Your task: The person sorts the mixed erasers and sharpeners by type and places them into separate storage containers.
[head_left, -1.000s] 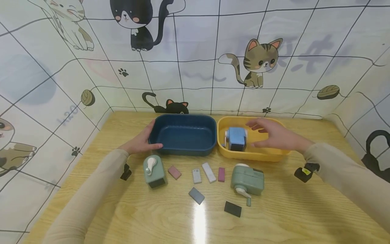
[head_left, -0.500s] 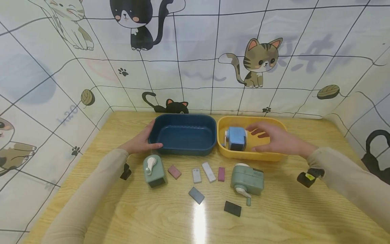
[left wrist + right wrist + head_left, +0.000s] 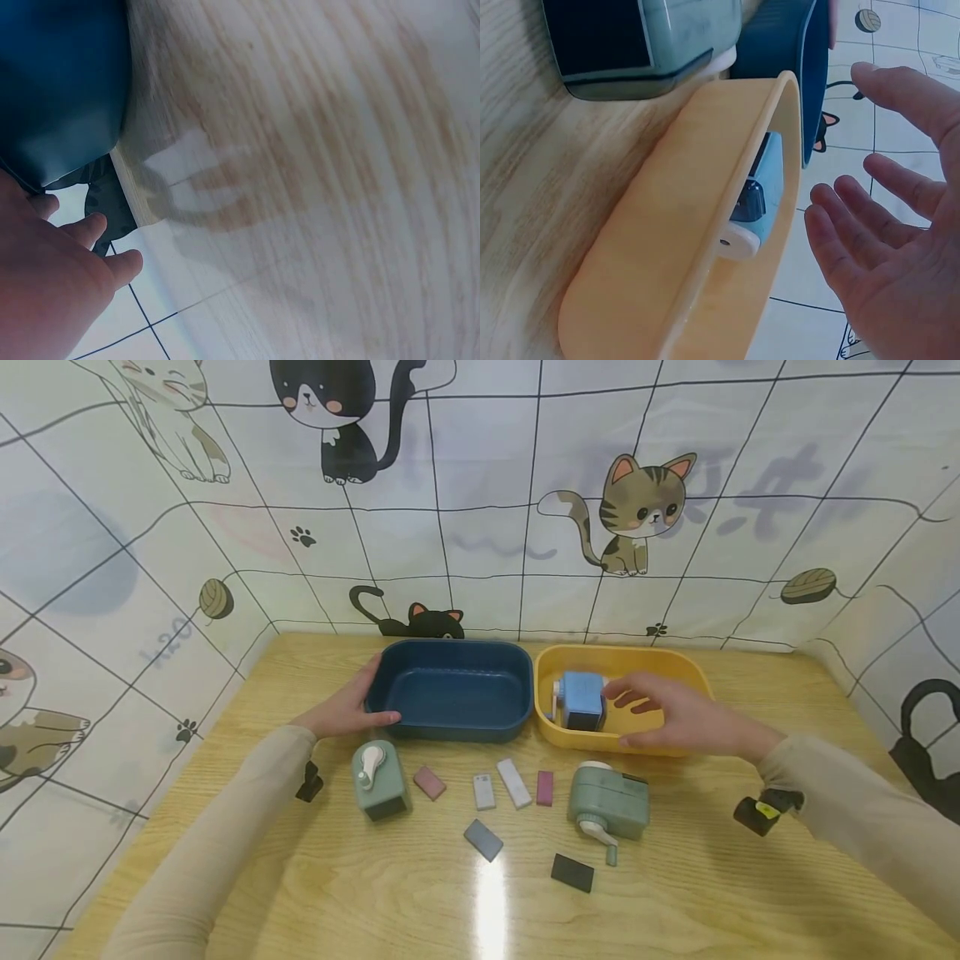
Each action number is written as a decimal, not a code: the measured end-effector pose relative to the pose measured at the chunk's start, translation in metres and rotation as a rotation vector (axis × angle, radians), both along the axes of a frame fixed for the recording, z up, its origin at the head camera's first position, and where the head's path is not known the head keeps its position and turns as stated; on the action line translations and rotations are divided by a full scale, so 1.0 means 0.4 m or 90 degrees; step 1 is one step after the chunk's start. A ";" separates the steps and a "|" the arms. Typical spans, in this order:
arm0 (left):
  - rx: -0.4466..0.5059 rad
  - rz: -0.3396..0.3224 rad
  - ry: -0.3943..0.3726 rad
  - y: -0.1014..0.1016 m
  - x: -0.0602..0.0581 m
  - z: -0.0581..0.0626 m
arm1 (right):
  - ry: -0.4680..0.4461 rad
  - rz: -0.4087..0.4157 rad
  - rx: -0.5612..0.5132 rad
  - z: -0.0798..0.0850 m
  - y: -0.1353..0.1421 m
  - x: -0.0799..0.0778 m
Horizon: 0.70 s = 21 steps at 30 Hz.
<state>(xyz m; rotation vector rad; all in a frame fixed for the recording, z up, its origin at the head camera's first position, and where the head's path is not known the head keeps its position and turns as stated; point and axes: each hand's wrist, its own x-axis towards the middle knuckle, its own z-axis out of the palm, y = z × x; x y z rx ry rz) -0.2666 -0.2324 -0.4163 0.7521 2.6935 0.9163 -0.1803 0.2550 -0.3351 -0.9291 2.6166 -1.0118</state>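
Observation:
My right hand hovers above the yellow bin with its fingers spread and nothing between them. Inside that bin, at its left end, stands a blue crank pencil sharpener, right by my fingertips in the head view. The right wrist view shows the sharpener behind the bin's wall, and my right hand apart from it. My left hand rests at the left end of the dark blue bin, thumb by its front corner. In the left wrist view, the fingers extend beside the bin.
Two green crank sharpeners stand on the wooden table: one at left, one at right. Between them lie several small flat blocks, including a pink block, a grey block and a black block. A cat-print backdrop rises behind.
My right hand has come slightly toward the front over the yellow bin, its fingertips now level with the blue sharpener. The left hand and both bins have stayed in place.

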 end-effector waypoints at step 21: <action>-0.013 0.013 -0.018 0.003 0.010 0.008 | -0.037 0.038 0.004 -0.014 -0.012 0.055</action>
